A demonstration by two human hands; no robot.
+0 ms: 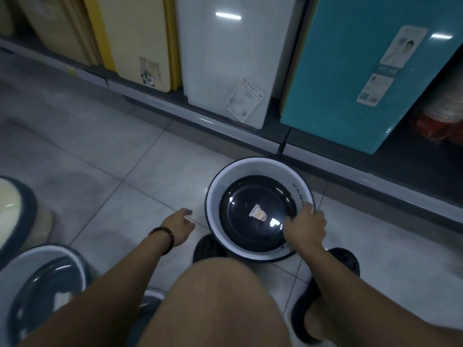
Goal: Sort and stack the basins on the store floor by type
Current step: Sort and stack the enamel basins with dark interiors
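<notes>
A white basin point(225, 186) with a dark rim and dark bottom stands on the tiled floor in front of my knees; a small label lies on its bottom. My right hand point(304, 225) grips its near right rim, fingers curled over the edge. My left hand point(179, 226), a dark band on its wrist, hovers over the floor just left of the basin with relaxed fingers and holds nothing. A second white basin point(37, 261) with a dark bottom sits at the lower left. A cream basin point(10, 204) with a dark rim shows at the left edge.
A low grey shelf point(225, 123) runs across behind the basin, holding upright boards: yellow point(140, 41), white point(225, 58) and teal point(350, 71). My bare knee point(220, 301) and dark slippers point(343, 259) are close under the basin. Bare floor tiles point(100, 159) lie to the left.
</notes>
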